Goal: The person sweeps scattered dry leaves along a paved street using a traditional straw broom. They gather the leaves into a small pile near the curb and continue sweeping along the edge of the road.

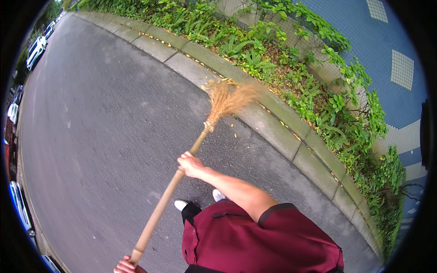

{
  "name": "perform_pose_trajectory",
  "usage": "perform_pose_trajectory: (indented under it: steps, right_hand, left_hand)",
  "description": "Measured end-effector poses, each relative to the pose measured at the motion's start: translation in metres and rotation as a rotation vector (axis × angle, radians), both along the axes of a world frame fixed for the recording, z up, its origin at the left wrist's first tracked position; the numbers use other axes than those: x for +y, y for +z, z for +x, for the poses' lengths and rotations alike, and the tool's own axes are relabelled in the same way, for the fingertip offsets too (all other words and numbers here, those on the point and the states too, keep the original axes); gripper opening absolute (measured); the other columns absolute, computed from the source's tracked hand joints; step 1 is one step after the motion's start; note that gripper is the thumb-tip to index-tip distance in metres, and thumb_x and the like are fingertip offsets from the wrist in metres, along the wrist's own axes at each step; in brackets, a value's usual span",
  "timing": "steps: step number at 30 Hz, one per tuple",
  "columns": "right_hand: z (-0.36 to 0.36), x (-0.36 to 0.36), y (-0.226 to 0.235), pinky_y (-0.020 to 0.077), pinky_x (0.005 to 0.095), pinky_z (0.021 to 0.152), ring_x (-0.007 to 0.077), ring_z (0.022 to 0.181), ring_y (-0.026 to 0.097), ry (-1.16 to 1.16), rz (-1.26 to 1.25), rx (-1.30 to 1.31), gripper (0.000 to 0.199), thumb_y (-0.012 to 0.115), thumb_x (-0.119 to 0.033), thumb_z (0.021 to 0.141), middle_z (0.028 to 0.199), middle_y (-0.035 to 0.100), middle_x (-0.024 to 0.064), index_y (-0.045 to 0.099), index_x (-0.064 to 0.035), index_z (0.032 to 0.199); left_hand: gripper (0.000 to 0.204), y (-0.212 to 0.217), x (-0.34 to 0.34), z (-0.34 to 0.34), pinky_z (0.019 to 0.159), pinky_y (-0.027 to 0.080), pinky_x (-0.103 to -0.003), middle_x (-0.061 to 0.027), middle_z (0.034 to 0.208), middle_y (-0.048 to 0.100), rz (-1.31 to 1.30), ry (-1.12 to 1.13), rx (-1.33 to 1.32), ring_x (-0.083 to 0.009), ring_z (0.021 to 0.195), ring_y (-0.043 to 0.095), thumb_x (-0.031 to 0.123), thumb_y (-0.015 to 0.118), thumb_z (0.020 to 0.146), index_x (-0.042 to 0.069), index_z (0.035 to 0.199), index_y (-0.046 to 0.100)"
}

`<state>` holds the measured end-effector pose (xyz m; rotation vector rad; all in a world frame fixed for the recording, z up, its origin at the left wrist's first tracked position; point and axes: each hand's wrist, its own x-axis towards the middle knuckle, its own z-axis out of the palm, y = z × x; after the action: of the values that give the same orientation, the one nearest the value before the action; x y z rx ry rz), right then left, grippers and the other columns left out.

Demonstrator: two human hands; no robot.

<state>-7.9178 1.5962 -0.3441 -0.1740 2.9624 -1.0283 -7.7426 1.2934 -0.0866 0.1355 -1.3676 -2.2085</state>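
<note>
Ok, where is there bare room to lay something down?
The widest bare patch is the asphalt left of the broom handle, bordered by cars. A smaller one lies between the right forearm and the curb. It is crowded around the bristles, where fallen leaves lie, and in the planted bed.

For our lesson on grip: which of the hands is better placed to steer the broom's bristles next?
Probably the right hand: it grips the bamboo handle nearer the bristles, while the left hand holds farther back.
</note>
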Motion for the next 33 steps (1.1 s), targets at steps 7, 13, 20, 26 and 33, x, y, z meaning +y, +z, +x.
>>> perform_pose_trajectory:
  steps: [7, 13, 20, 26, 33]
  right_hand:
    - [-0.112, -0.126, 0.071, 0.0493, 0.0428, 0.068, 0.0302, 0.094, 0.049, 0.061, -0.082, 0.018, 0.023, 0.061, -0.001, 0.062, 0.086, 0.051, 0.0100, 0.052, -0.0058, 0.082]
    - [-0.161, -0.149, 0.052, 0.0465, 0.0398, 0.075, 0.0272, 0.093, 0.049, -0.292, 0.024, -0.228, 0.020, 0.067, -0.017, 0.066, 0.087, 0.055, 0.0062, 0.054, -0.0095, 0.080]
    - [-0.317, -0.174, -0.033, 0.0426, 0.0409, 0.072, 0.0322, 0.078, 0.053, -0.484, -0.164, -0.344, 0.021, 0.068, -0.022, 0.068, 0.078, 0.059, 0.0101, 0.052, -0.0093, 0.071]
    - [-0.570, -0.203, -0.018, 0.0409, 0.0435, 0.076, 0.0332, 0.088, 0.049, -0.325, -0.208, -0.196, 0.015, 0.062, -0.011, 0.072, 0.084, 0.056, 0.0116, 0.051, -0.0084, 0.081]
    - [-0.844, -0.250, 0.011, 0.0420, 0.0403, 0.075, 0.0301, 0.089, 0.047, -0.044, -0.165, 0.021, 0.017, 0.062, -0.004, 0.068, 0.084, 0.051, 0.0108, 0.050, -0.0050, 0.082]
  left_hand:
    - [0.023, -0.008, -0.205, -0.182, 0.056, 0.032, -0.030, 0.0016, 0.055, 0.025, 0.291, 0.146, 0.013, -0.0129, 0.056, 0.031, 0.013, 0.048, 0.085, 0.013, 0.064, 0.038]
    - [0.034, -0.064, -0.294, -0.415, 0.045, 0.031, -0.021, 0.0031, 0.049, 0.029, 0.321, -0.402, -0.038, -0.0054, 0.039, 0.024, 0.015, 0.038, 0.097, 0.013, 0.064, 0.033]
    - [0.035, -0.009, -0.150, -0.700, 0.044, 0.031, -0.024, 0.0029, 0.048, 0.028, 0.225, -0.775, -0.115, -0.0065, 0.039, 0.023, 0.017, 0.042, 0.096, 0.013, 0.063, 0.033]
    - [0.032, 0.020, -0.232, -0.831, 0.044, 0.027, -0.020, 0.0035, 0.048, 0.024, 0.164, -0.574, 0.110, -0.0056, 0.040, 0.020, 0.011, 0.040, 0.095, 0.013, 0.064, 0.031]
    - [0.029, 0.032, -0.287, -0.922, 0.050, 0.029, -0.030, 0.0018, 0.052, 0.029, 0.263, -0.041, 0.143, -0.0135, 0.049, 0.032, 0.011, 0.050, 0.084, 0.015, 0.059, 0.036]
